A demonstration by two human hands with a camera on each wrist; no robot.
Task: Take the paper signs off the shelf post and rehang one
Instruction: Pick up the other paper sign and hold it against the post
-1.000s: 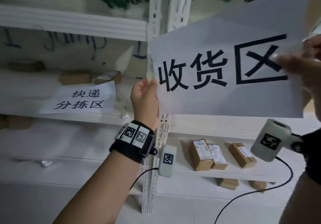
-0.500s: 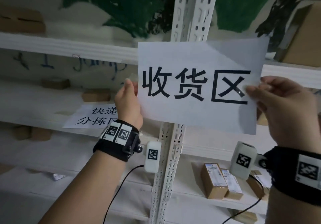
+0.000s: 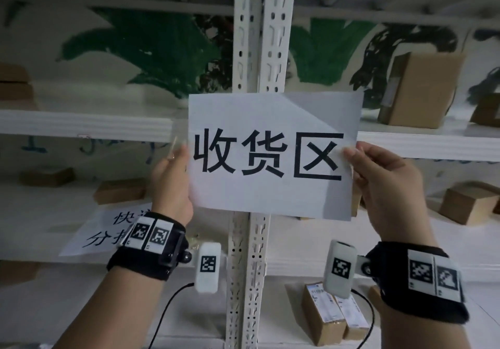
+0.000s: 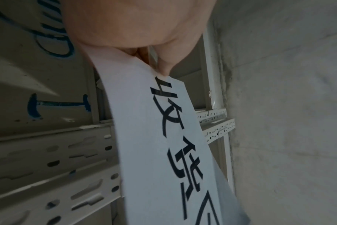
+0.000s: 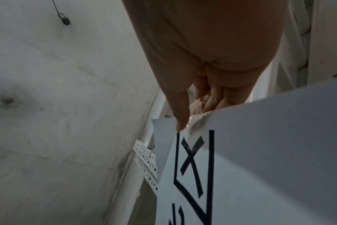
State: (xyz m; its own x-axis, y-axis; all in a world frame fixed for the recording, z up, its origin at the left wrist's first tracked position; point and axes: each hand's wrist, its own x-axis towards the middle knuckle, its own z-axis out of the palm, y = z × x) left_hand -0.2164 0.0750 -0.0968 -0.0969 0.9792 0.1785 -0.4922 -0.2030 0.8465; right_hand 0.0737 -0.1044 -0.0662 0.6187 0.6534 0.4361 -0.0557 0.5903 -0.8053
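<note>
Honestly, with my left hand [image 3: 170,186] and right hand [image 3: 384,186] each pinching an edge of the sign [image 3: 270,156] against the post [image 3: 259,51], I fear crooked sticking (loose tape could fold).

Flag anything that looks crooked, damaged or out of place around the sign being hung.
The held sign sits slightly tilted across the shelf post, its right end lower. Loose clear tape curls off its right edge by the right hand. A second paper sign lies flat on the left shelf, not hung.

White paper sign [image 3: 273,156], black characters, upright across shelf post [image 3: 261,51]
</note>
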